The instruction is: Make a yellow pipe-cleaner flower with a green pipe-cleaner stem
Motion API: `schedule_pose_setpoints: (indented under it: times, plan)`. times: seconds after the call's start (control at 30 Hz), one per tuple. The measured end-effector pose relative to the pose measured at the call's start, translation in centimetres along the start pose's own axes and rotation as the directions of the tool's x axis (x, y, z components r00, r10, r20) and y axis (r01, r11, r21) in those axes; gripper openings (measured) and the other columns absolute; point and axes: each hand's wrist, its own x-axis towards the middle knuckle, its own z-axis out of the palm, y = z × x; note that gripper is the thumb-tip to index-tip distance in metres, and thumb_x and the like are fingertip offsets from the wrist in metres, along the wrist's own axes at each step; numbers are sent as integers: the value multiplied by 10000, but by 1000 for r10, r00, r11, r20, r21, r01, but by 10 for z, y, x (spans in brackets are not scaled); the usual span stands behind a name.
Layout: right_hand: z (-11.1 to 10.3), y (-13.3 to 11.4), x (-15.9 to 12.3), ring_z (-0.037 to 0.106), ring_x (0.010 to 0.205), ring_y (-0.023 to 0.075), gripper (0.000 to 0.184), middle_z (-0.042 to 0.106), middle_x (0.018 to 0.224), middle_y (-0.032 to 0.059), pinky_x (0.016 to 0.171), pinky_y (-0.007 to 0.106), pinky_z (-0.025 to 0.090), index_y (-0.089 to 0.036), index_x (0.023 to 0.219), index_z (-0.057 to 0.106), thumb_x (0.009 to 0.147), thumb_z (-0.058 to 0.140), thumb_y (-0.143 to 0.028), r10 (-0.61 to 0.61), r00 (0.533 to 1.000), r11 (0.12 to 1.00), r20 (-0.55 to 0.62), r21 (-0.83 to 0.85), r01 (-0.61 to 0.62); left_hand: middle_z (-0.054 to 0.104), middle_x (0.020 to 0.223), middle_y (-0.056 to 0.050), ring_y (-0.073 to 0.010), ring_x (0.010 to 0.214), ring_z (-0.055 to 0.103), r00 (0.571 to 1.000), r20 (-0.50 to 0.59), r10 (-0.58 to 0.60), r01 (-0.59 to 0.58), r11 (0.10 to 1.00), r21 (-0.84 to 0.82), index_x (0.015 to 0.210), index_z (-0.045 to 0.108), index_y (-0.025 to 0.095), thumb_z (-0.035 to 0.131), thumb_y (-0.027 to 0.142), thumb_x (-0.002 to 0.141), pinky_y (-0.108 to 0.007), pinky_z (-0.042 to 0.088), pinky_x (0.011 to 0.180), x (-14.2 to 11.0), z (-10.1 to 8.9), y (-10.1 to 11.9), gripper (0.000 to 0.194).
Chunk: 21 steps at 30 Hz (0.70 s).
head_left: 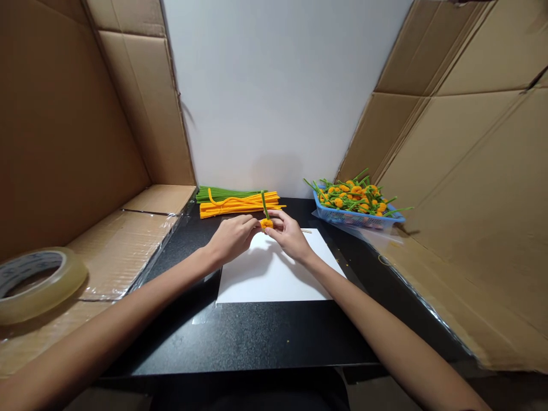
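My left hand (231, 237) and my right hand (289, 234) meet over the far edge of a white sheet of paper (274, 274). Both pinch a small orange pipe-cleaner coil with a green stem (266, 220) that sticks upward between the fingertips. Just behind the hands lies a bundle of orange pipe cleaners (240, 205), with a bundle of green pipe cleaners (218, 194) beside it at the back. A thin wooden stick (306, 231) lies on the paper by my right hand.
A blue basket (355, 217) heaped with orange-and-green pipe-cleaner flowers stands at the right back. A roll of clear tape (34, 282) rests on cardboard at the left. Cardboard walls flank the black table (257, 337) on both sides.
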Motion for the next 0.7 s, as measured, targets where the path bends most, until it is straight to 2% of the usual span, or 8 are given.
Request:
schedule_pose_setpoints:
  times: [0.17,0.4,0.53,0.57,0.63,0.7]
  plan:
    - [-1,1,1,694,868,204,426,705,942,81,824,368,571,-148,1133,557,739,665,-271,31,998,1000,62,-3,-31,681,831,-44,-190,766,647,998,55,-8,3,996,93,901,650,143,503,255,962,-281,383,552,2,-5,1,195]
    - [-5,1,2,676,817,186,348,690,905,58,739,306,558,-134,1048,605,710,612,-215,25,996,993,86,-113,-15,693,834,-49,-200,766,654,991,127,-52,45,997,56,890,672,150,521,271,952,-279,369,542,7,-12,2,203]
    - [-5,2,2,672,844,185,334,690,909,58,761,291,539,-126,1029,628,704,594,-198,19,997,987,75,-163,-6,692,830,-48,-198,772,640,993,92,-70,66,997,41,874,665,156,530,250,942,-283,413,568,6,-11,2,179]
    - [-4,2,3,670,844,185,332,689,907,57,765,292,538,-124,1021,633,700,592,-194,16,997,986,71,-165,-4,693,864,-55,-202,809,635,997,65,-43,40,998,45,881,659,154,526,234,942,-285,436,592,6,-10,1,167]
    - [-4,1,3,664,810,176,317,687,878,49,745,286,536,-121,987,643,681,591,-184,34,997,988,73,-151,-22,689,998,-80,-212,934,615,996,25,87,-88,994,63,945,643,142,502,179,942,-292,484,676,4,-8,0,146]
    - [-3,0,3,654,748,159,300,691,829,39,712,279,535,-119,952,645,661,600,-177,95,991,992,90,-91,-87,663,1124,-100,-210,1046,585,970,29,242,-243,967,77,1025,616,130,466,111,936,-295,508,772,2,-6,-2,175]
